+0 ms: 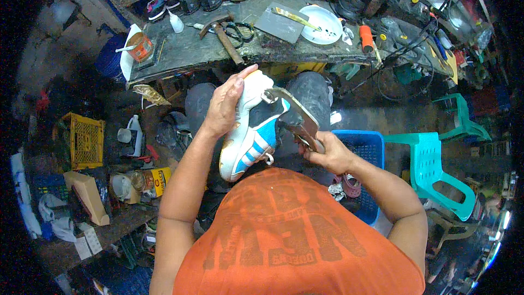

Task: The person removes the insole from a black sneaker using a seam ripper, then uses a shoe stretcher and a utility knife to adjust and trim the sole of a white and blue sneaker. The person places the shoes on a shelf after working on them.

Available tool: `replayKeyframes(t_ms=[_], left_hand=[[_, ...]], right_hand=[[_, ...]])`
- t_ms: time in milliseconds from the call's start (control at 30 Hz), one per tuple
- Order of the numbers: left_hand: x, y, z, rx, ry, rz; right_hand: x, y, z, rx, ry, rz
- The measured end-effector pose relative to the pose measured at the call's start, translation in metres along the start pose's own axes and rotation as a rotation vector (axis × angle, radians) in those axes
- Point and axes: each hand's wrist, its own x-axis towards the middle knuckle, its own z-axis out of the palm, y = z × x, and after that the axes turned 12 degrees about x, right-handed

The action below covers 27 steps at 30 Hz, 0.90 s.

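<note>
Over my lap, my left hand (225,102) grips a white sneaker (256,145) with blue panels and pale stripes. Its fingers wrap the sole side near the far end, and the sole faces left. My right hand (330,154) is closed around a dark, rusty metal tool (302,119) with two arms, whose exact kind I cannot make out. One arm of the tool curves toward the far end of the sneaker and its tip meets the white part there. The other arm points at the sneaker's dark opening.
Ahead on the workbench (191,57) lie a hammer (226,41), scissors (240,31), a white plate (322,24), a brush (295,17) and an orange-red tin (141,48). At my right stand a blue basket (376,150) and green plastic chairs (428,158). A yellow crate (87,141) stands left.
</note>
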Motion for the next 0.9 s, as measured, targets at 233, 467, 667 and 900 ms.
replayKeyframes(t_ms=[233,467,667,900], left_hand=[[0.008,-0.006,0.005,0.100,0.031,-0.009],[0.007,0.014,0.016,0.330,0.137,0.036],[0.006,0.025,0.022,0.445,0.174,0.178],[-0.006,0.057,0.038,0.513,0.171,0.292]], right_hand=[[0.004,0.006,0.000,0.016,0.031,-0.134],[0.009,0.010,0.001,-0.167,0.129,-0.124],[0.015,0.034,0.012,-0.222,0.336,-0.250],[-0.011,0.062,0.023,-0.242,0.383,-0.199]])
